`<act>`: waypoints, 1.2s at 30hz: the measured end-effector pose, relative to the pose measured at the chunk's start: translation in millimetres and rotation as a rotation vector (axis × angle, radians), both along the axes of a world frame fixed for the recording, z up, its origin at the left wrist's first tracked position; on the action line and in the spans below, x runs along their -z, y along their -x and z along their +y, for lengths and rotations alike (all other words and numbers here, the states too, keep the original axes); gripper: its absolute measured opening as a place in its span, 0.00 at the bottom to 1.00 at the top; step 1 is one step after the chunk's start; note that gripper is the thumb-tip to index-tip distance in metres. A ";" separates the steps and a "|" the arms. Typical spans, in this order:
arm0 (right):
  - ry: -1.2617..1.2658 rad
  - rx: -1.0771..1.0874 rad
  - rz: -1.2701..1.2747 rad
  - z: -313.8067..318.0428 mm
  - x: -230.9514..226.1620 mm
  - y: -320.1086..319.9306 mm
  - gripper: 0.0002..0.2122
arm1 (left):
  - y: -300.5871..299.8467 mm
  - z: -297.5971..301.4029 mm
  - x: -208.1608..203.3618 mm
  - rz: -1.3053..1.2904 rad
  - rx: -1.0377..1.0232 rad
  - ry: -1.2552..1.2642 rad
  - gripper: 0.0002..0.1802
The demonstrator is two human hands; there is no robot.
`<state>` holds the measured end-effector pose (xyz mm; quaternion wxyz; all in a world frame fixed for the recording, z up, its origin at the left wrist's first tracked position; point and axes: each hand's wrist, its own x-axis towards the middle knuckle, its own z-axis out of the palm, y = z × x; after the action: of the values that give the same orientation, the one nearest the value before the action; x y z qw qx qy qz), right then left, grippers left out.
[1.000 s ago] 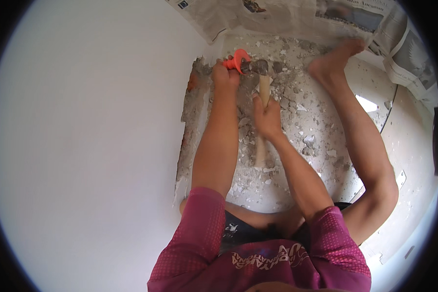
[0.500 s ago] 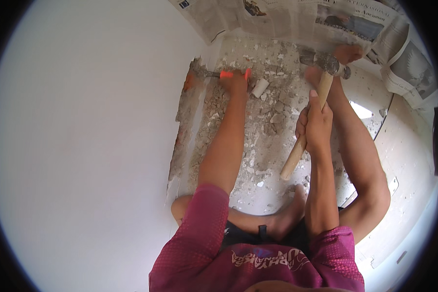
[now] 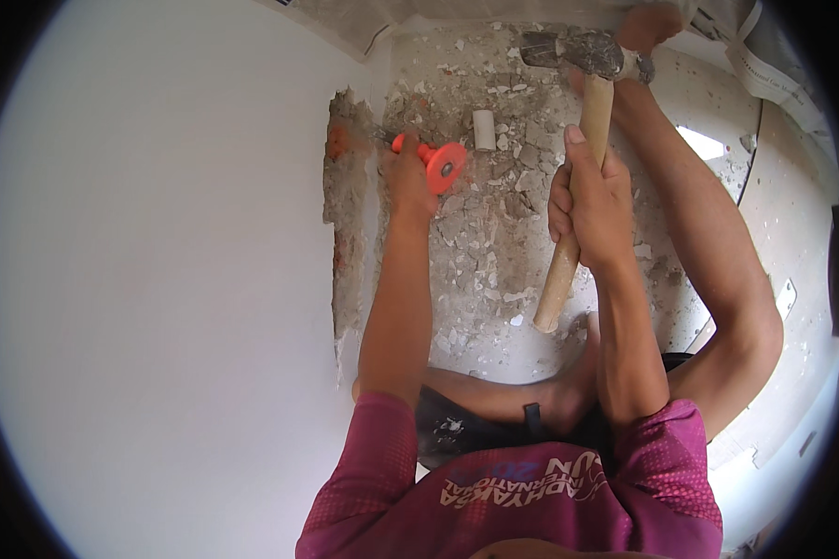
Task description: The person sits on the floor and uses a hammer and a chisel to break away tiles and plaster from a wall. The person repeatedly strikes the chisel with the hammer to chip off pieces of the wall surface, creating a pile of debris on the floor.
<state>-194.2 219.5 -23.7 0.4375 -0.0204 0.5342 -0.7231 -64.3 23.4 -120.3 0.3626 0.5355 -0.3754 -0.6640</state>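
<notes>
My left hand [image 3: 410, 184] is closed round the orange handle of a chisel [image 3: 446, 168], whose round guard faces up toward me. The chisel's grey metal end points left to the broken strip of wall [image 3: 347, 158], where plaster is gone and reddish brick shows; I cannot tell if the tip touches it. In my right hand [image 3: 598, 210] is a hammer [image 3: 562, 279], gripped midway along its wooden handle. Its worn metal head is raised over the floor, near my foot, to the right of the chisel.
Broken plaster and mortar rubble [image 3: 503, 219] covers the floor between my legs. A short white cylinder [image 3: 484, 130] lies in it. The smooth white wall [image 3: 177, 279] fills the left side. Newspaper sheets [image 3: 783, 79] line the far edge. My bent leg [image 3: 708, 242] is at the right.
The chisel has turned in my left hand, so its round guard now faces me. My right hand still holds the hammer, its handle more upright. The whole view has shifted somewhat.
</notes>
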 end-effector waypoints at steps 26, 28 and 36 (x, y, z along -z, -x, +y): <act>0.164 0.032 -0.023 19.9 -8.1 14.2 0.20 | -121.1 78.1 -30.9 -0.080 -0.083 -0.210 0.15; 0.163 0.023 0.007 18.1 -12.6 3.1 0.21 | -125.3 83.8 -33.1 -0.094 -0.094 -0.158 0.16; 0.096 0.010 0.101 26.1 -23.2 -34.2 0.23 | -68.5 41.6 -42.8 0.000 -0.062 0.035 0.15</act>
<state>-160.0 245.5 -0.5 0.4047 -0.0751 0.5203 -0.7483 4.2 65.1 -77.5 0.3921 0.5406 -0.3702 -0.6458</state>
